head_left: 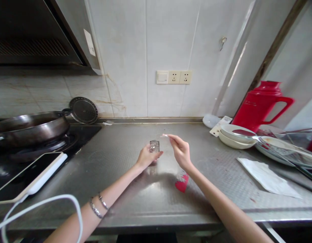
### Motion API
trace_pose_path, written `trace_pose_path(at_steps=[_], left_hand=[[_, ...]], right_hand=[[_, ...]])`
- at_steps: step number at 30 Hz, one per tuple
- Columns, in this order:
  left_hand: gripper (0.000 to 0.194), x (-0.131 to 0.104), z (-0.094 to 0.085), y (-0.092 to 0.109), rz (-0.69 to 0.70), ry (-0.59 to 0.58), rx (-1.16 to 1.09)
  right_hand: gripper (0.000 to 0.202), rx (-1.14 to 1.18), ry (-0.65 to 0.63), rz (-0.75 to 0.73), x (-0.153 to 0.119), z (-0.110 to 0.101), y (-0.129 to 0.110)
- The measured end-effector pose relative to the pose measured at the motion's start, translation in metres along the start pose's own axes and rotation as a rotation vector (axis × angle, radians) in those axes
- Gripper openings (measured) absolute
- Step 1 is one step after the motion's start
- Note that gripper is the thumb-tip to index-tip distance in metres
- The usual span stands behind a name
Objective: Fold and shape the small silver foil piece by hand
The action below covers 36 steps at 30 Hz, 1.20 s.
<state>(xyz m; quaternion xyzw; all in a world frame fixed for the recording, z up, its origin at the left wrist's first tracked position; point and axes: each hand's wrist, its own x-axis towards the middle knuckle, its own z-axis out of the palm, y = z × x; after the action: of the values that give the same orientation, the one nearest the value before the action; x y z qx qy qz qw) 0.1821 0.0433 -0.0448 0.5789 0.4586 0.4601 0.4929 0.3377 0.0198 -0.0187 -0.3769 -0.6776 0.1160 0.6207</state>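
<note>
My left hand (147,157) is wrapped round a small clear, box-like container (154,146), held just above the steel counter (125,199). To its right, my right hand (180,150) is closed in a pinch on a small whitish piece (164,135), too small to identify. That piece is apart from the container, a little above and to the right of it. A red heart-shaped item (181,185) with a pale, patterned upper part lies on the counter, below my right hand and beside the forearm.
At the left, a metal pan (31,130) sits on the stove, with a phone (26,175) and white cable nearer. At the right are a red thermos (259,106), stacked bowls (237,136), a plate (287,152) and a white tissue (268,177).
</note>
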Motion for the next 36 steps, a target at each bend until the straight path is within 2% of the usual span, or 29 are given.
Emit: trace_pose_path(at_steps=[2,6,8,13,16,21,24,29,33,36], left_hand=[[0.044,-0.003,0.001,0.004,-0.016,-0.015,-0.032],[0.043,-0.006,0.003,0.006,0.008,-0.052,-0.084],[0.042,-0.005,0.002,0.005,0.041,-0.052,-0.071],[0.035,-0.001,-0.003,0.003,0.098,-0.116,0.052],[0.033,0.002,-0.006,0.003,0.099,-0.137,0.067],[0.039,0.001,-0.005,0.005,0.026,-0.04,-0.045],[0.039,-0.003,-0.001,0.006,-0.002,-0.022,-0.063],[0.039,-0.005,0.003,0.006,0.012,-0.039,-0.065],[0.043,-0.002,0.001,0.004,0.013,-0.02,-0.06],[0.04,-0.001,-0.002,0.004,0.061,-0.068,-0.034]], right_hand=[[0.024,-0.035,0.038,0.001,0.003,-0.001,0.004],[0.026,-0.069,-0.145,-0.095,-0.001,0.004,0.008],[0.027,-0.067,-0.176,-0.121,-0.005,0.007,0.007],[0.028,-0.024,-0.174,-0.149,-0.014,0.012,-0.001],[0.026,0.028,-0.171,-0.105,-0.017,0.015,-0.004],[0.022,0.077,-0.027,0.096,-0.013,0.015,0.0],[0.024,0.047,0.046,0.127,-0.009,0.014,0.006],[0.023,-0.017,-0.023,0.046,-0.01,0.016,0.008],[0.024,-0.038,-0.015,-0.057,-0.017,0.019,0.002],[0.025,-0.021,-0.038,-0.1,-0.02,0.02,-0.001]])
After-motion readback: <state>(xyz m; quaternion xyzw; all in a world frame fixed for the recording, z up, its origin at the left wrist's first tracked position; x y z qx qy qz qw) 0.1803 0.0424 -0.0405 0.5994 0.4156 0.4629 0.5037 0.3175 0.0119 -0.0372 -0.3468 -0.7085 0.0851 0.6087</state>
